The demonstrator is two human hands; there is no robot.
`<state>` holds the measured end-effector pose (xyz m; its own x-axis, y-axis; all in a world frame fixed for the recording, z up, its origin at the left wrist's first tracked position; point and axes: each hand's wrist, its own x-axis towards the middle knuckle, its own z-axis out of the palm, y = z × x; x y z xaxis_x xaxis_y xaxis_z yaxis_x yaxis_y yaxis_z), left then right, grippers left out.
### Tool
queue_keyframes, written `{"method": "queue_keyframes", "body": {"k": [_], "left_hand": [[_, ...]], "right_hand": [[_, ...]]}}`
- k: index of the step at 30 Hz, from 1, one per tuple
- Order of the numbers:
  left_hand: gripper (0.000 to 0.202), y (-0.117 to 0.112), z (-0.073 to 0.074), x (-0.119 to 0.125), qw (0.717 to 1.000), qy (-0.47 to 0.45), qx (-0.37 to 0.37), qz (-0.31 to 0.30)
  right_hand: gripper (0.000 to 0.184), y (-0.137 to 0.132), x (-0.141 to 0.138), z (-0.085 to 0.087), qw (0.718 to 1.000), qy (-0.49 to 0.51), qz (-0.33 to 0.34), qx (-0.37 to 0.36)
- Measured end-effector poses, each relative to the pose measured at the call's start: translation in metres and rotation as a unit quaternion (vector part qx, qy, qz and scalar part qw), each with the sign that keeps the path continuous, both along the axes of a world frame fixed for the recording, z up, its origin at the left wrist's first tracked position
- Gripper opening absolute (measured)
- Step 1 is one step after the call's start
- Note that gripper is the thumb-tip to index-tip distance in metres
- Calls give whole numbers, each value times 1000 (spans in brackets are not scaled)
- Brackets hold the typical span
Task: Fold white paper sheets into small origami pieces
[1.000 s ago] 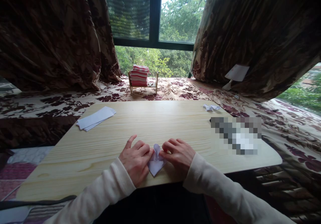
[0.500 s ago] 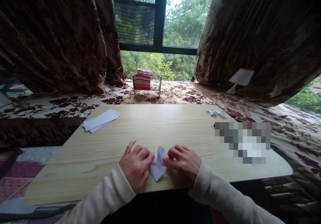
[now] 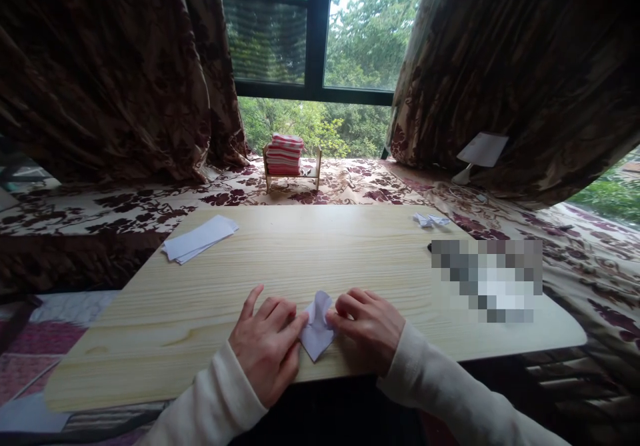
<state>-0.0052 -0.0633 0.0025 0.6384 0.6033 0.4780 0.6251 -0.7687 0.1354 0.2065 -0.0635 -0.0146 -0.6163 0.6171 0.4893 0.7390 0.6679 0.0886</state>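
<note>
A small white folded paper (image 3: 317, 343) lies near the front edge of the table, its lower end pointed and a rounded flap standing at its top. My left hand (image 3: 267, 343) is at its left side, with the index fingertip on the flap, the thumb lower down and the little finger raised. On the other side, my right hand (image 3: 367, 326) pinches the paper's right edge between curled fingers and thumb. The fingertips partly cover both edges of the paper.
A stack of white paper strips (image 3: 200, 238) lies at the table's (image 3: 300, 246) back left. Small folded papers (image 3: 431, 220) sit at the back right, near a pixelated area. Beyond are a rack of striped cloths (image 3: 284, 156) and a white lamp (image 3: 483, 149).
My left hand has shifted slightly left and its thumb has drawn away from the paper, uncovering more of the left edge. My right hand stays at the right edge.
</note>
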Motion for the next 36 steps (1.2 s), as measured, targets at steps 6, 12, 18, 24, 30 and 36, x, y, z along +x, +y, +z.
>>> {"method": "queue_keyframes", "body": {"k": [6, 12, 18, 24, 30, 36], "left_hand": [[31, 12, 0, 10, 999, 33, 11, 4], [30, 18, -1, 8, 999, 43, 26, -4], [30, 4, 4, -11, 999, 21, 25, 2], [26, -9, 4, -2, 998, -55, 27, -6], [28, -7, -3, 8, 998, -55, 9, 7], [30, -6, -5, 11, 999, -35, 10, 21]], "right_hand": [[14, 2, 1, -3, 1000, 8, 7, 12], [15, -1, 0, 4, 1000, -8, -5, -8], [15, -2, -2, 8, 1000, -16, -12, -9], [14, -1, 0, 9, 1000, -10, -3, -6], [16, 0, 3, 3, 1000, 13, 1, -18], [18, 2, 1, 1, 999, 23, 8, -29]]}}
